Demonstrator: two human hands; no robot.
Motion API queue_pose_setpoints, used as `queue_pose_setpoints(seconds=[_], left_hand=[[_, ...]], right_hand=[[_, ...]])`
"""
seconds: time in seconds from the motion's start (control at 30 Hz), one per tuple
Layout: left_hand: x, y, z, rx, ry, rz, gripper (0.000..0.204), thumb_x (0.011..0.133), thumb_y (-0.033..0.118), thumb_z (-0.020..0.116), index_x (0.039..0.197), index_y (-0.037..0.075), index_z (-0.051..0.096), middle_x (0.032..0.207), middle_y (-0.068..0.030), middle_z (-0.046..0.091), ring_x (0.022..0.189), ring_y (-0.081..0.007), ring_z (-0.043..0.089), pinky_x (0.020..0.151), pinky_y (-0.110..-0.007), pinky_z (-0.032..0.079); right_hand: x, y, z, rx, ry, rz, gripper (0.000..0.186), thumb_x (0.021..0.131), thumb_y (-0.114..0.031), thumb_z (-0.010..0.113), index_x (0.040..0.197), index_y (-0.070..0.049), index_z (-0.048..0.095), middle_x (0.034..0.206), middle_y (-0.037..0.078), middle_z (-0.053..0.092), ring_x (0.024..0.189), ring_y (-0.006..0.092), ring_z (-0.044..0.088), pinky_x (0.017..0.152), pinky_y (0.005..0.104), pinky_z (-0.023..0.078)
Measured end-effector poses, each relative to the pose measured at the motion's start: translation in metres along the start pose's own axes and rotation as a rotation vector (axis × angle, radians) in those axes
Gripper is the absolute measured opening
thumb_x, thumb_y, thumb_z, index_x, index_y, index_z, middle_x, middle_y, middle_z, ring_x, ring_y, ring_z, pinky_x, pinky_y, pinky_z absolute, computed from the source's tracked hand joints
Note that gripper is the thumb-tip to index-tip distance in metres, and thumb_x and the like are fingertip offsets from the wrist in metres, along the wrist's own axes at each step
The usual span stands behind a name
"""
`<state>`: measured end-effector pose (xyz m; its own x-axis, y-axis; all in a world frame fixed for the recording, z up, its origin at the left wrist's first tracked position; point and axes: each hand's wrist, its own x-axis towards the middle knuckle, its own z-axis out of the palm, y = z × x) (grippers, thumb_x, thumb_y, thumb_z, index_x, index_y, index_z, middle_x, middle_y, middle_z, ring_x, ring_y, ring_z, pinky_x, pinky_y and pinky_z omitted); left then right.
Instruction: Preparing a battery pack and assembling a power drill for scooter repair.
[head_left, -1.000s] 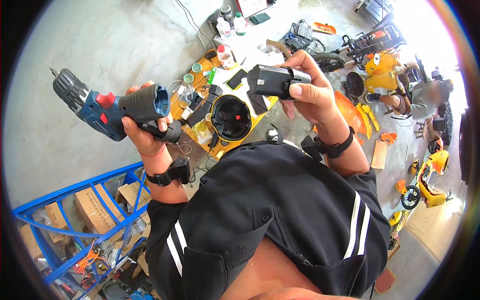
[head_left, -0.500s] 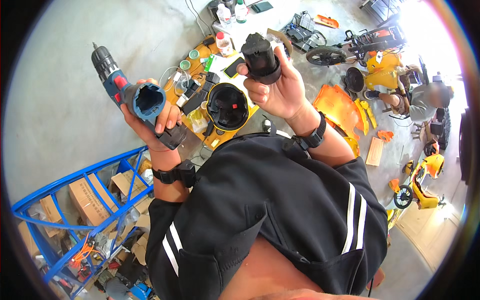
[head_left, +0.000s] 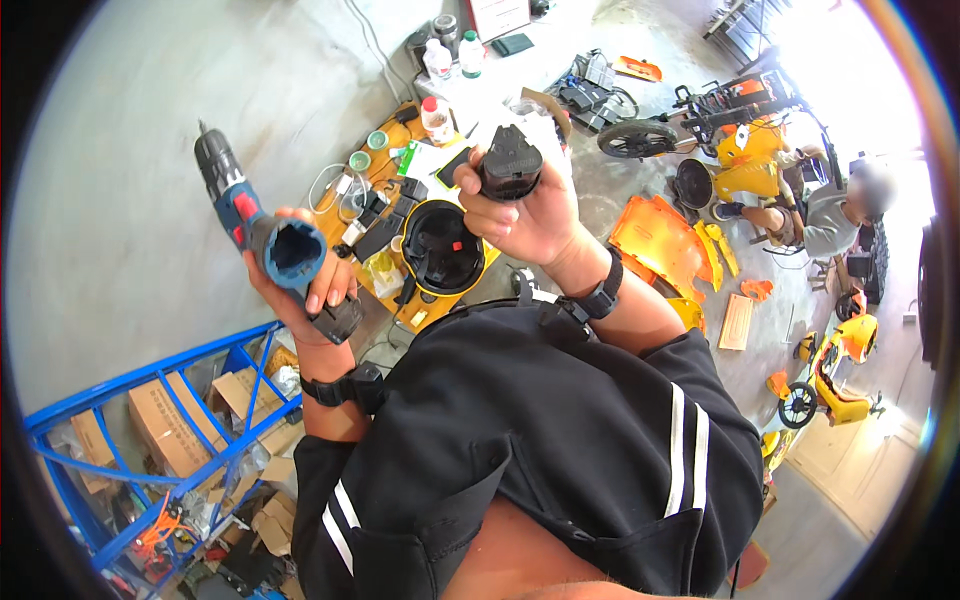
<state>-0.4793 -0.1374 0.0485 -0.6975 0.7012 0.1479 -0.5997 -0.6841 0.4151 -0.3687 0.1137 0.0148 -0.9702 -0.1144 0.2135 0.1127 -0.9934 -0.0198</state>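
Head view, sole entry. Item one: blue-and-black drill (head_left: pixel 243 208), in the left hand (head_left: pixel 284 304), fingers curled firmly around its body, bit pointing up and slightly left. Item two: black block (head_left: pixel 510 165), apparently a battery pack, in the right hand (head_left: pixel 535 226), thumb and fingers wrapped about its sides, its underside hidden by the grip. Change on record: a second ago the drill slanted farther left and the block showed its long side; now the drill stands steeper and the block is tipped end-on. Significance, by judgement: the drill's round hollow end (head_left: pixel 297 252) and the block's tapered end face the wearer together, both pieces held up and well apart. Surroundings: table (head_left: pixel 398 138), cluttered, behind and between the hands, bearing a yellow-rimmed black bowl (head_left: pixel 452 278), a phone (head_left: pixel 455 168) and a red-capped bottle (head_left: pixel 437 122); blue rack (head_left: pixel 150 373) with cardboard boxes (head_left: pixel 172 425), lower left; orange panels (head_left: pixel 655 242), a yellow scooter (head_left: pixel 848 405) and a seated person (head_left: pixel 828 222), right. Obstruction: table clutter beneath the hands, seemingly clear of both held pieces.
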Motion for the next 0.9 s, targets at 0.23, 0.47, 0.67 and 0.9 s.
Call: queue_pose_setpoints(seconds=[0.23, 0.47, 0.67, 0.9], left_hand=[[-0.005, -0.001, -0.009, -0.037, 0.103, -0.030, 0.057, 0.096, 0.048, 0.050, 0.132, 0.004, 0.051, 0.136, -0.0041, 0.058, 0.044, -0.0103, 0.050, 0.050, -0.028, 0.044], [-0.022, -0.015, -0.028, -0.106, 0.337, -0.045, 0.056, 0.098, 0.049, 0.047, 0.131, 0.003, 0.052, 0.137, -0.0030, 0.057, 0.046, -0.0099, 0.050, 0.051, -0.028, 0.044], [-0.049, -0.024, -0.051, -0.021, 0.476, -0.026, 0.059, 0.099, 0.052, 0.045, 0.135, 0.006, 0.048, 0.135, -0.0054, 0.058, 0.046, -0.0100, 0.051, 0.051, -0.029, 0.044], [-0.096, -0.027, -0.055, -0.013, 0.686, 0.112, 0.063, 0.098, 0.058, 0.043, 0.134, 0.005, 0.042, 0.118, -0.0024, 0.056, 0.043, -0.0130, 0.049, 0.049, -0.034, 0.041]], right_hand=[[-0.050, -0.079, -0.099, -0.842, 0.488, -0.168, 0.043, 0.099, -0.024, 0.058, 0.132, 0.002, 0.048, 0.114, 0.016, 0.062, 0.094, 0.0251, 0.065, 0.082, 0.0381, 0.056], [-0.107, -0.067, -0.298, -0.401, 1.290, 0.062, 0.027, 0.092, -0.024, 0.067, 0.106, -0.001, 0.060, 0.089, 0.010, 0.064, 0.072, 0.0206, 0.064, 0.065, 0.0329, 0.059], [-0.042, -0.048, -0.376, -1.706, 1.238, 0.309, 0.046, 0.079, -0.031, 0.076, 0.111, 0.000, 0.064, 0.096, 0.016, 0.070, 0.082, 0.0264, 0.069, 0.070, 0.0359, 0.054], [0.039, -0.037, -0.453, -2.090, 1.002, 0.383, 0.052, 0.076, -0.028, 0.074, 0.119, -0.004, 0.060, 0.113, 0.026, 0.064, 0.109, 0.0405, 0.061, 0.095, 0.0446, 0.049]])
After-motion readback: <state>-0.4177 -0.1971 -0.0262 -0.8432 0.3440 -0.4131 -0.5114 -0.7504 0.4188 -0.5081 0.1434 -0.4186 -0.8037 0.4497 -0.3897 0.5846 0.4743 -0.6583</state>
